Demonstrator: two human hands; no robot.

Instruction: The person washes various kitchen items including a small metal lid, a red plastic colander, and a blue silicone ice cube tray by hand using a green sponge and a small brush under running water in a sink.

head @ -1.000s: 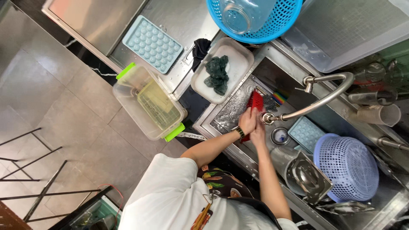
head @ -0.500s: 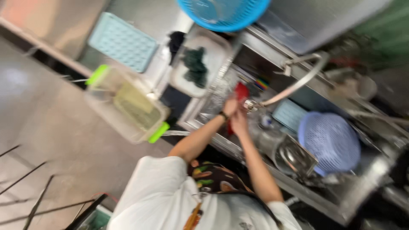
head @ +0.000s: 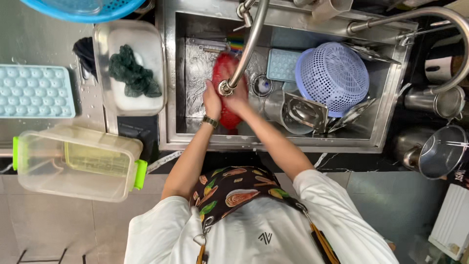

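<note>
A steel sink (head: 391,98) fills the upper middle of the view, and a long curved faucet (head: 246,49) arches over its left part. Left of the sink lies the wet steel counter (head: 44,39).

At the lower left stands a clear rectangular storage box (head: 73,164) with green latches at both ends and a yellowish insert inside; no label can be made out on it. Above it, beside the sink's left wall, a clear rectangular tub (head: 129,66) holds a dark green scouring cloth (head: 133,76). A pale blue ice-cube tray (head: 34,91) lies flat at the far left, and the rim of a bright blue basket (head: 83,9) shows at the top edge.

Inside the sink a lavender perforated colander (head: 332,76) lies upside down on the right, above a steel bowl (head: 293,115) and metal lids. A second small pale blue tray (head: 282,64) lies just left of the colander. Steel pots (head: 442,151) stand right of the sink.

A red mesh item (head: 222,73) sits in the sink's left part, directly under the faucet's spout. The left hand (head: 211,100), with a watch at the wrist, is closed on its left edge. The right hand (head: 238,100) grips its lower right side, the two hands close together with the red item between them.
</note>
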